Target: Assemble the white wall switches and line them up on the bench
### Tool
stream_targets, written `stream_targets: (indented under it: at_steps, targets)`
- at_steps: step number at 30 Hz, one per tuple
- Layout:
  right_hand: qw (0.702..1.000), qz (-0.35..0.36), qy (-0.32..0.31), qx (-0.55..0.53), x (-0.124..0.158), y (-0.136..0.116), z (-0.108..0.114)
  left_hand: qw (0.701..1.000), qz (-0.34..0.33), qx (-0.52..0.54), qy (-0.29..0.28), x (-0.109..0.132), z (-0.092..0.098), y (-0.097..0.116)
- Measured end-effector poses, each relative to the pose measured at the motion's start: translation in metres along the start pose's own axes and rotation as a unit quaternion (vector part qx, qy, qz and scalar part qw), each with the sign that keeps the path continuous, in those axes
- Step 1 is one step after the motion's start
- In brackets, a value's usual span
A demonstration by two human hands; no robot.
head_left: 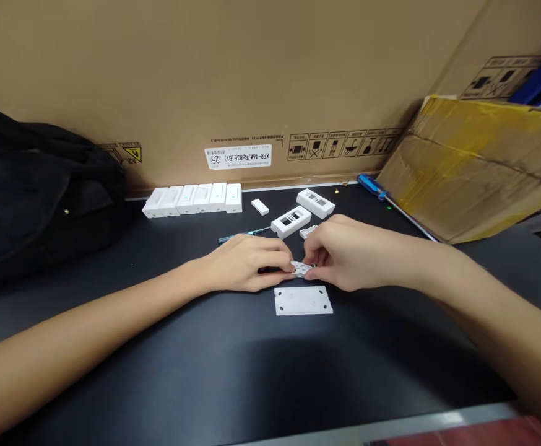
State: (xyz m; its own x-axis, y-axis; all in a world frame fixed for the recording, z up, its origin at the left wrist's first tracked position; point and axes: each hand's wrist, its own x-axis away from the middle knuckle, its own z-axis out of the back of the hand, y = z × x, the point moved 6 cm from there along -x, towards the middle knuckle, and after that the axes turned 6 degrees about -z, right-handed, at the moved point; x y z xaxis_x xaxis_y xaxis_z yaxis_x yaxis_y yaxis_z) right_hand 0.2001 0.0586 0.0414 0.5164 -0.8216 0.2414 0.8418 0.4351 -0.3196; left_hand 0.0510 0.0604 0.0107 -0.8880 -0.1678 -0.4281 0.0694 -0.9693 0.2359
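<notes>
My left hand point(247, 263) and my right hand point(345, 251) meet at the middle of the black table point(205, 365). Both are closed in a pinch on a small white plastic part point(301, 268) held just above the surface. A flat white cover plate point(302, 300) lies right in front of the hands. Behind them sit two white housings with openings point(291, 222) point(315, 202), a small white piece point(260, 207) and a thin screwdriver point(245, 235) partly hidden by my left hand.
A row of several white switch units point(191, 199) stands at the back by a large cardboard wall point(252, 80). A black bag point(38, 186) fills the left. A blue-handled screwdriver point(377, 189) lies beside a taped cardboard box point(479, 161) at the right.
</notes>
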Motion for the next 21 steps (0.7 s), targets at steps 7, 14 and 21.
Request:
stream_targets:
  at_steps: [7, 14, 21]
  targets:
    - [0.999, 0.01, 0.052, 0.01, -0.003, -0.009, 0.001, 0.999, 0.052, 0.006, 0.003, 0.003, 0.001, -0.006]
    - [0.995, 0.066, 0.066, -0.024, 0.004, -0.001, -0.004, 0.998, 0.057, -0.004, 0.005, 0.002, 0.0, -0.004]
    - [0.991, 0.078, 0.089, -0.064, 0.015, 0.006, 0.01, 0.995, 0.074, -0.033, 0.061, 0.004, 0.012, 0.003]
